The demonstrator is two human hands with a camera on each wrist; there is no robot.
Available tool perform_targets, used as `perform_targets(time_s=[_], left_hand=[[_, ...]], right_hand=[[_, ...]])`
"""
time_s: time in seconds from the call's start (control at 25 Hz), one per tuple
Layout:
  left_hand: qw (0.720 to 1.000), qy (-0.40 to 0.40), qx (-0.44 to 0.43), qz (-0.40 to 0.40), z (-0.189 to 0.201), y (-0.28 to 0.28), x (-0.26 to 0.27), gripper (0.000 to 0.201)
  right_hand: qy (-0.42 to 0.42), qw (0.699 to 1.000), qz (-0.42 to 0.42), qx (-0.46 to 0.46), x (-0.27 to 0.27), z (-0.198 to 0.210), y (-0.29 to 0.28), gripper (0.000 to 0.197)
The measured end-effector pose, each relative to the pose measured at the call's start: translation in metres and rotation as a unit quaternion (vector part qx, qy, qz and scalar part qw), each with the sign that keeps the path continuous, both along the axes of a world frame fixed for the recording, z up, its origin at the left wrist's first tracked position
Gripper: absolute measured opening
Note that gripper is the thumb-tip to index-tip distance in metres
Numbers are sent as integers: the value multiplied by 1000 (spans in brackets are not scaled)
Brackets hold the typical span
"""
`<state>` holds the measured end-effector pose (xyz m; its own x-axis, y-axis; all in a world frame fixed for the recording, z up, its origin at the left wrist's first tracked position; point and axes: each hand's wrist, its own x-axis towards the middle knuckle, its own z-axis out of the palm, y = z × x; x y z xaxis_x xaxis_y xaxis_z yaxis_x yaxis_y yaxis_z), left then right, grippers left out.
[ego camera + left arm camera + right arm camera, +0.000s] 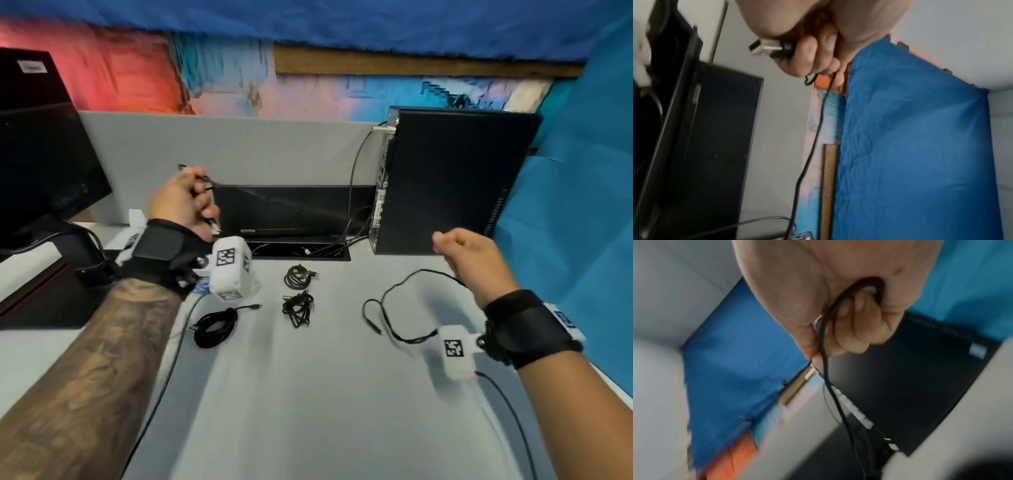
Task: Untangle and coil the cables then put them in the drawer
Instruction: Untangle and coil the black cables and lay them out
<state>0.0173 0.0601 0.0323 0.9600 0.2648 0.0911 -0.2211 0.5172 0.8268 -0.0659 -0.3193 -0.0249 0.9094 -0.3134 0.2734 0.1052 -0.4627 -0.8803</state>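
My left hand is raised near the grey divider and grips a bunched black cable. In the left wrist view its curled fingers hold the cable's USB plug, and a thin strand runs away from the hand. My right hand is lifted in front of the computer tower and grips a thin black cable, whose loose end trails on the desk. The right wrist view shows that cable looped through the fist. Three coiled black cables lie on the desk.
A black computer tower stands at the back right, with wires running into an open cable hatch. A dark monitor sits at the left. Blue cloth hangs at the right. The grey desk stretches toward me.
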Motion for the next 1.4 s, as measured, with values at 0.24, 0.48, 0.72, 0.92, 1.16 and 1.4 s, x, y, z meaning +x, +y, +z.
perform_targets(time_s=[0.24, 0.48, 0.72, 0.92, 1.16, 1.4], left_hand=[[997, -38, 59, 12, -2, 6, -2, 25], [942, -95, 282, -153, 10, -72, -35, 24], [900, -129, 352, -221, 1, -125, -54, 22], [924, -144, 297, -194, -2, -111, -54, 23], [877, -44, 438, -191, -15, -78, -52, 32], [878, -87, 408, -236, -12, -100, -65, 32]], right_hand=[[192, 971, 45, -138, 1, -14, 4, 43], [245, 868, 92, -422, 13, 9, 27, 25], [63, 937, 310, 152, -6, 40, 85, 29], [-34, 982, 183, 39, -12, 39, 73, 16], [-24, 987, -36, -152, 0, 41, 26, 27], [-79, 969, 216, -88, -9, 33, 80, 36]])
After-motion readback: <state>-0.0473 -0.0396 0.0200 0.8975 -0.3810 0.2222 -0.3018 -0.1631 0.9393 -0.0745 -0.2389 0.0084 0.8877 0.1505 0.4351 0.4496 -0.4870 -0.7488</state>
